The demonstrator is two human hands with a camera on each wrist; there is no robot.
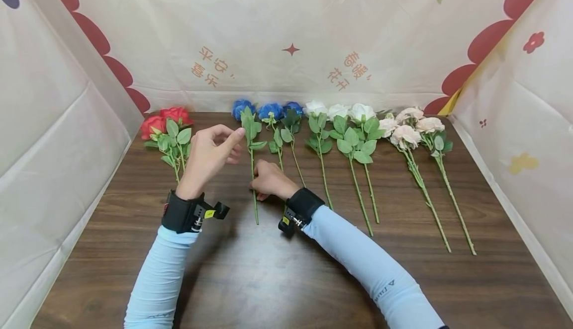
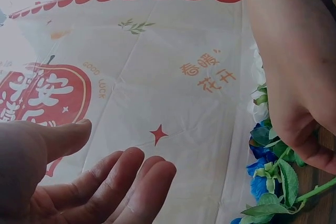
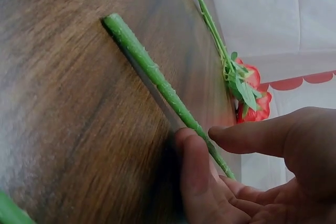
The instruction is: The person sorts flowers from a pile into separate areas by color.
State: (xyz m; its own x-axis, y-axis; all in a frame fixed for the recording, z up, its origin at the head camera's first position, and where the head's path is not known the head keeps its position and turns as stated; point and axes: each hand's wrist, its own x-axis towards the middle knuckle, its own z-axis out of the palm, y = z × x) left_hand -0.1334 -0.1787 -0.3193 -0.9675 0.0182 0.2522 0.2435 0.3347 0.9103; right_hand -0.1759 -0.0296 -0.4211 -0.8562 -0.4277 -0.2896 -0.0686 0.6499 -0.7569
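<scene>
At the left end of a row of three blue roses lies a blue rose (image 1: pixel 243 109) with a green stem and leaves. My right hand (image 1: pixel 271 180) pinches its lower stem (image 3: pixel 152 72) between thumb and forefinger, low over the table. Up by its leaves (image 1: pixel 249 125) hovers my left hand (image 1: pixel 210 152), thumb tip overlapping the leaf edge in the head view. In the left wrist view the left fingers (image 2: pixel 121 177) are loosely bent and hold nothing. Two more blue roses, one in the middle (image 1: pixel 271 111) and one darker (image 1: pixel 293 108), lie just right of it.
Red roses (image 1: pixel 163 120) lie at the back left, partly behind my left hand. White roses (image 1: pixel 338 111) and pale pink flowers (image 1: pixel 407 130) continue the row rightward, stems towards me. Printed cloth walls (image 1: pixel 286 26) border the brown wooden table (image 1: pixel 277 279) at back and sides.
</scene>
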